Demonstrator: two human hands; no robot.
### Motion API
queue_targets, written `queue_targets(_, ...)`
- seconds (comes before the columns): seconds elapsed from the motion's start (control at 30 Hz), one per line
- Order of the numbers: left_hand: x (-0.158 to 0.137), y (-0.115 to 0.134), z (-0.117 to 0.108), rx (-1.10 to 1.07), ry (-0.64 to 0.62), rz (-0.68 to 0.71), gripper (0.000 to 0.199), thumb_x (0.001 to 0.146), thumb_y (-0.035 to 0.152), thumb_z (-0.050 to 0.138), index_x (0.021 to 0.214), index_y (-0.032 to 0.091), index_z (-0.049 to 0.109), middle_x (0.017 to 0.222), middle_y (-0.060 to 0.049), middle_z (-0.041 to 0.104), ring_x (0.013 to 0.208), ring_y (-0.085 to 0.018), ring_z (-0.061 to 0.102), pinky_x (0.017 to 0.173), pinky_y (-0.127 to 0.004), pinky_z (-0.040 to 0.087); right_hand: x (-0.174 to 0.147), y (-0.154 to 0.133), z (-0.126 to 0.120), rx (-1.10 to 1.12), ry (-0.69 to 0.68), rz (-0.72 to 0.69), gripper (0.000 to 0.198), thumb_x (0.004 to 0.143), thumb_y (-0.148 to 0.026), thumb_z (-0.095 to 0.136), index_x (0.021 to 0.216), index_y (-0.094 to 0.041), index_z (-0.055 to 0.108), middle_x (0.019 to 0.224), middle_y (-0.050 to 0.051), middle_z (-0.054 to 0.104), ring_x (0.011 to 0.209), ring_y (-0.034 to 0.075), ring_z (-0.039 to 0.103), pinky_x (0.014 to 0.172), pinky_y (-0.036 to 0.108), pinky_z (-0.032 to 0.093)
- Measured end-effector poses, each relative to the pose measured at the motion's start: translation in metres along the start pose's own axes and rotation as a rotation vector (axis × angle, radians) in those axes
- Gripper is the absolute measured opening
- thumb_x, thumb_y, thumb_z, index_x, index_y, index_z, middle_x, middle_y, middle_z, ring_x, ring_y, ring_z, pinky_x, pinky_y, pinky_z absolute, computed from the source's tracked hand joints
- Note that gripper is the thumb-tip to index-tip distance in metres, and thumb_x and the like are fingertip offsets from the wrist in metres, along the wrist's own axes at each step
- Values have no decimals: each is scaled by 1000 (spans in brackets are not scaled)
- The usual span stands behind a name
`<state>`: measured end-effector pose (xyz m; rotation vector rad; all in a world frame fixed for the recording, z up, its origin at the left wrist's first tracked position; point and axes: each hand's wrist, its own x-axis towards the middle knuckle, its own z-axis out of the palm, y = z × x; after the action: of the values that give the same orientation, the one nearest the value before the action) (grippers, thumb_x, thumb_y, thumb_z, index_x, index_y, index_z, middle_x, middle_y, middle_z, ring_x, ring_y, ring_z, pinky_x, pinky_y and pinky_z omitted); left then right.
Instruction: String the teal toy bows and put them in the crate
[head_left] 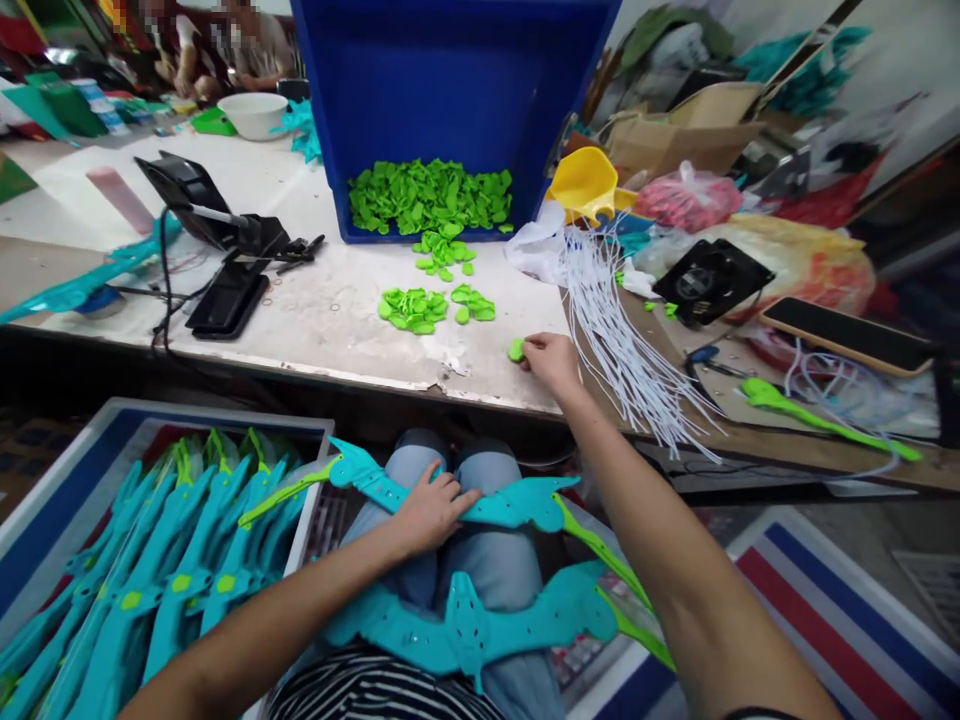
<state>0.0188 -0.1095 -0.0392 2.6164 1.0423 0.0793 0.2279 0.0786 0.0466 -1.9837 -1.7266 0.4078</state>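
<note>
Across my lap lie two turquoise plastic toy bows with green tips, a far bow and a near bow. My left hand rests over the middle of the far bow, fingers curled across it, with its underside hidden. At the table's front edge my right hand pinches a small flat green plastic piece between thumb and fingertips. Similar green pieces lie in small heaps to its left on the table.
A blue bin tipped on its side holds many green pieces. White cords, a yellow scoop, a black fan and a phone lie at right. A crate of turquoise bows stands left. People sit behind.
</note>
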Motion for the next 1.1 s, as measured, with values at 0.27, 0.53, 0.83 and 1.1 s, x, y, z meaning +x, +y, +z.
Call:
queue_targets(0.27, 6, -6, -3, -188, 198, -120, 52, 83, 39, 62, 130, 22, 50, 129, -15, 52, 128, -32, 41, 110, -57, 26, 0, 21, -5, -67, 69, -357, 30, 77, -29, 59, 100, -14, 70, 104, 12, 69, 96, 25, 62, 92, 41, 45)
queue_targets(0.53, -26, -39, -28, -289, 52, -511, 36, 85, 36, 56, 111, 14, 64, 104, -13, 65, 100, -26, 59, 91, -38, 46, -62, 19, 0, 147, 4, -571, 23, 83, -31, 58, 99, -19, 69, 108, 9, 69, 104, 25, 58, 96, 46, 44)
queue_targets(0.83, -11, -44, -33, -464, -147, -431, 28, 89, 25, 44, 101, 17, 68, 101, -7, 70, 97, -20, 63, 86, -27, 45, -207, 7, 64, 271, -322, -761, 24, 93, -28, 48, 102, -20, 69, 111, 11, 69, 103, 24, 58, 89, 46, 51)
queue_targets(1.1, 0, -46, -30, -510, -156, -557, 39, 93, 37, 40, 95, 11, 70, 94, -10, 72, 87, -20, 65, 75, -26, 47, -202, 12, 79, 248, -303, -666, 24, 92, -32, 50, 101, -19, 70, 113, 12, 68, 104, 25, 60, 91, 46, 51)
